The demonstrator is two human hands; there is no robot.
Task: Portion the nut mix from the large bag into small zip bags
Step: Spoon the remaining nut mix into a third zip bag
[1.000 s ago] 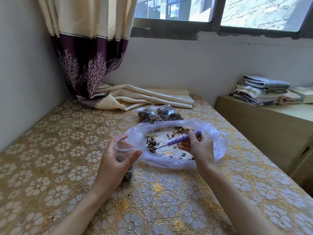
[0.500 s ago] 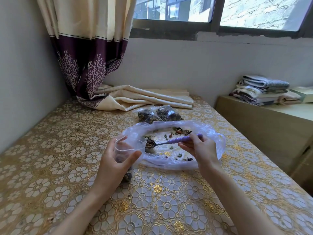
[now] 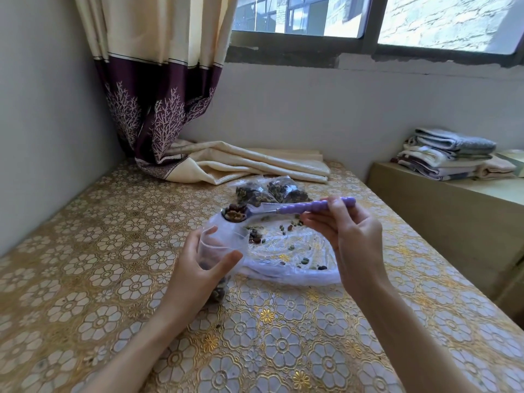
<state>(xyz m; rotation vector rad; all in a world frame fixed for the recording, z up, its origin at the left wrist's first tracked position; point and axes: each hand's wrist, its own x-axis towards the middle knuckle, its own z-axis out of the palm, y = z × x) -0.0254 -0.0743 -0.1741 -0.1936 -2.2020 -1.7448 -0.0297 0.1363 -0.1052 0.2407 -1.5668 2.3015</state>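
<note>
The large clear bag (image 3: 295,268) lies flattened and open on the table, with scattered nuts and seeds inside. My left hand (image 3: 195,268) grips a small clear zip bag (image 3: 218,248) upright, mouth open, a few nuts at its bottom. My right hand (image 3: 348,236) pinches the purple handle of a spoon (image 3: 309,207). The spoon's metal bowl (image 3: 234,215) is heaped with nut mix and hovers just above and behind the small bag's mouth. Two filled small zip bags (image 3: 269,191) lie behind the large bag.
A gold floral cloth covers the table (image 3: 99,279). A cream and purple curtain (image 3: 170,95) hangs at the back left, its folds (image 3: 249,163) lying on the table. A lower cabinet at the right (image 3: 453,211) carries folded towels (image 3: 450,154).
The spoon scooped nut mix inside the large bag, then rose loaded and moved left toward the small bag's mouth. My left hand kept the small bag in place.
</note>
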